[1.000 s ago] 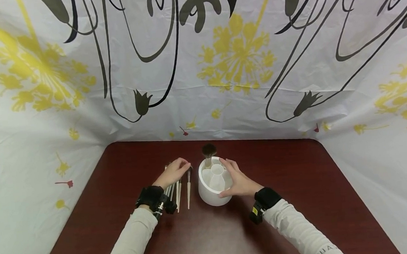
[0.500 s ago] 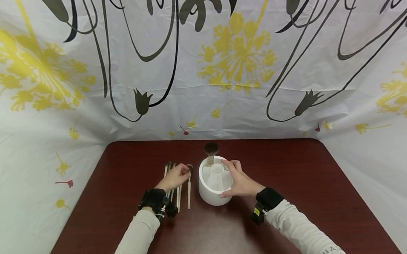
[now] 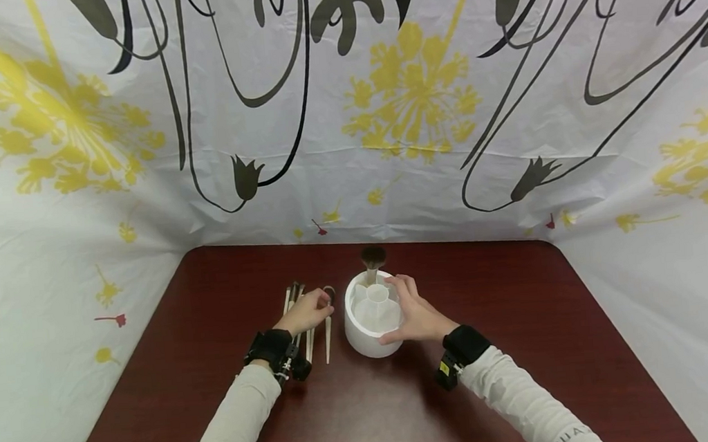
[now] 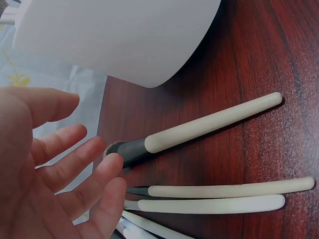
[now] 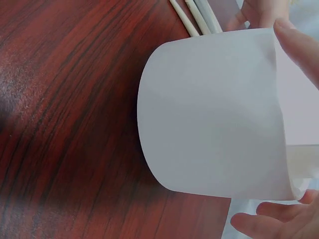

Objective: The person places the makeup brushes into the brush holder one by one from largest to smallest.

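Note:
A white round brush holder (image 3: 366,343) with inner compartments stands upright on the table. My right hand (image 3: 416,314) holds its rim, thumb on the near side and fingers on the far side. One makeup brush (image 3: 372,258) stands in the holder's back compartment, dark bristles up. To the left, my left hand (image 3: 306,311) hovers over the brushes on the table, its fingers spread and loosely bent with nothing between them. Nearest its fingertips lies a pale-handled makeup brush (image 4: 214,122), its head partly hidden behind them. Several more makeup brushes (image 4: 214,204) lie beside it, partly under the hand.
The dark red wooden table (image 3: 369,414) has rounded far corners. A white cloth (image 3: 327,202) with yellow and grey flower prints hangs behind it and along both sides.
My left hand has drawn slightly nearer, uncovering the head of the rightmost lying brush. The standing brush's head has shifted a little to the right. My right hand stays on the holder.

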Motion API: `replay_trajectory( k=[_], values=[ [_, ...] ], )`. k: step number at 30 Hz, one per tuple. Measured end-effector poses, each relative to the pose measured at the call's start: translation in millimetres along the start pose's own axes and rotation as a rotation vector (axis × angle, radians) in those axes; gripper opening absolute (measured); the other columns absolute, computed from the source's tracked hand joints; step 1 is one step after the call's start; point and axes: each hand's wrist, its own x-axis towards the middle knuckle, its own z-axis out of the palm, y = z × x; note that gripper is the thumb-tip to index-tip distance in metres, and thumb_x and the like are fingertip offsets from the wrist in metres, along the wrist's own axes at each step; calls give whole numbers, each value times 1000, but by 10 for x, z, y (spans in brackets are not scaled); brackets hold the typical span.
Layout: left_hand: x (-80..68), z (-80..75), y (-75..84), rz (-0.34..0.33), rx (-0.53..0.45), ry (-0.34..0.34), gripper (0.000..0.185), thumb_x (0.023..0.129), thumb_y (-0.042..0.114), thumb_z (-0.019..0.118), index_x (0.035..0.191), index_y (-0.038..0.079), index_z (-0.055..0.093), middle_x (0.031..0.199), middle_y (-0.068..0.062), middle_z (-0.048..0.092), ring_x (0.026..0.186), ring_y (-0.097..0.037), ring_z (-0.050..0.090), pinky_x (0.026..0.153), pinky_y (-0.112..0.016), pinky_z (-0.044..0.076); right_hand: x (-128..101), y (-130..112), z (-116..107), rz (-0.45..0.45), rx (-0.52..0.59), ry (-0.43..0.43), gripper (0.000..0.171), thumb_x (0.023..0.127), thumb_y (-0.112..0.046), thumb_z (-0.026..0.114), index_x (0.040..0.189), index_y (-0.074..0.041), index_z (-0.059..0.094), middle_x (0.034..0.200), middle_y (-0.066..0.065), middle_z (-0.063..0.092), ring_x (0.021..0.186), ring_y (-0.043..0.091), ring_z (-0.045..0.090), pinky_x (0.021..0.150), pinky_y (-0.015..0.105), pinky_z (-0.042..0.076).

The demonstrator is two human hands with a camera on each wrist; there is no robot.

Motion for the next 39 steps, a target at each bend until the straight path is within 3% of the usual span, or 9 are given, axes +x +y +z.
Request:
replay_trajectory(
  k=[7,14,28,39],
  values=[
    [-10,-22,-10,9,4,1,21,85,10,58,101,-3,55,93,-14,62,86,-26,59,72,-36,48,69,-3,-1,45,-63,-4,125,52,-50,82,144,-9,8,141,16,17,118,30,42,88,41,44],
    [-13,-39,-10,7,18,-2,18,86,9,57,99,-3,55,89,-13,62,83,-24,59,70,-35,48,102,3,29,89,-65,-44,130,52,-50,82,145,-10,2,144,21,11,124,35,36,92,45,41],
    [2,-7,0,-43,63,30,20,83,11,60,99,-2,57,88,-12,61,82,-24,59,73,-37,47,123,20,105,111,25,12,122,50,-43,85,144,-15,12,141,14,21,123,29,37,95,45,38],
    [36,78,-6,-89,175,39,21,82,16,62,96,1,58,72,-5,56,63,-17,50,59,-29,40,155,83,102,133,50,-2,122,46,-45,86,143,-22,15,133,12,30,116,29,43,90,47,40]
  ],
)
